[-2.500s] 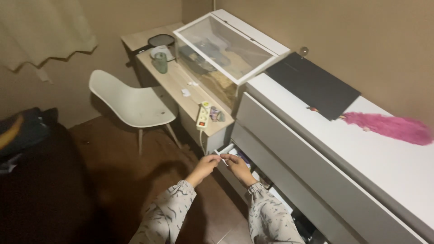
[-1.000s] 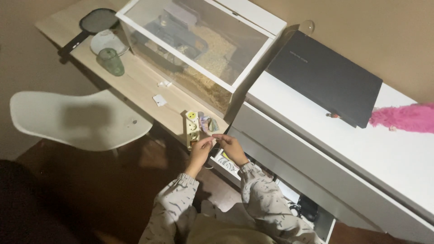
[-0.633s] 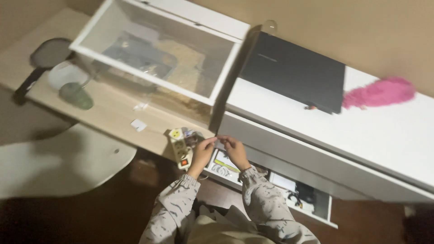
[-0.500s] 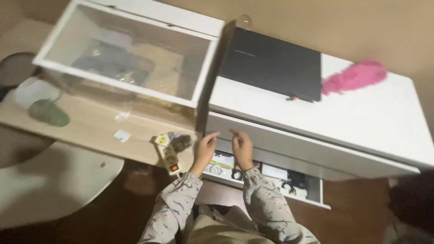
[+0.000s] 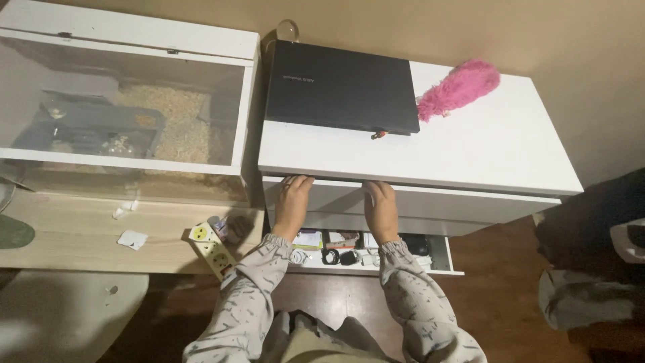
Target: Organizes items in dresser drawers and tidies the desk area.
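Note:
My left hand (image 5: 291,200) and my right hand (image 5: 381,208) both rest on the front of the top drawer (image 5: 470,198) of a white dresser (image 5: 497,148), fingertips hooked at its upper edge just under the dresser top. The hands are about a shoulder's width apart and hold no loose item. Below my wrists a lower drawer (image 5: 445,257) stands pulled out, holding several small items, among them cables and packets.
A closed black laptop (image 5: 339,87) and a pink fluffy duster (image 5: 459,88) lie on the dresser top. Left of the dresser stands a glass-walled white-framed animal enclosure (image 5: 121,107) on a wooden desk (image 5: 74,235), with a power strip (image 5: 210,250). A white chair (image 5: 60,316) sits below left.
The view swung round to face the dresser from above. My hands, earlier close together pinching a small item, have parted and now lie on the top drawer's front.

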